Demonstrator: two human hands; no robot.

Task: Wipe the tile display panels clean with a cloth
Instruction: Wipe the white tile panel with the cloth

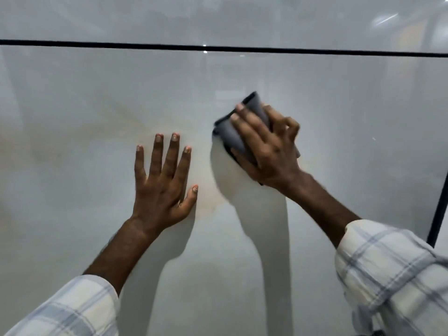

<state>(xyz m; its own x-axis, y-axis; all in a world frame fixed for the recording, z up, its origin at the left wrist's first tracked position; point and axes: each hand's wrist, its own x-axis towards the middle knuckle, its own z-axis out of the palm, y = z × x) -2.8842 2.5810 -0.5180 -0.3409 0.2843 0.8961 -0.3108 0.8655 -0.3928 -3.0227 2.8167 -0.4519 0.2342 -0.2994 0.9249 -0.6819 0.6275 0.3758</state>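
Note:
A glossy pale grey tile panel (84, 122) with faint beige veining fills the view. My left hand (162, 185) lies flat against it, fingers spread and straight. To its right, my right hand (266, 151) holds a folded dark grey cloth (234, 135) against the panel, with two fingers laid over the cloth, the others curled and the thumb under its lower edge. Part of the cloth is hidden under the hand.
A thin black joint line (145, 46) runs across the top, with another glossy panel (218, 18) above it. A dark vertical frame edge (438, 209) borders the panel at the right. Both arms wear pale plaid sleeves (392, 275).

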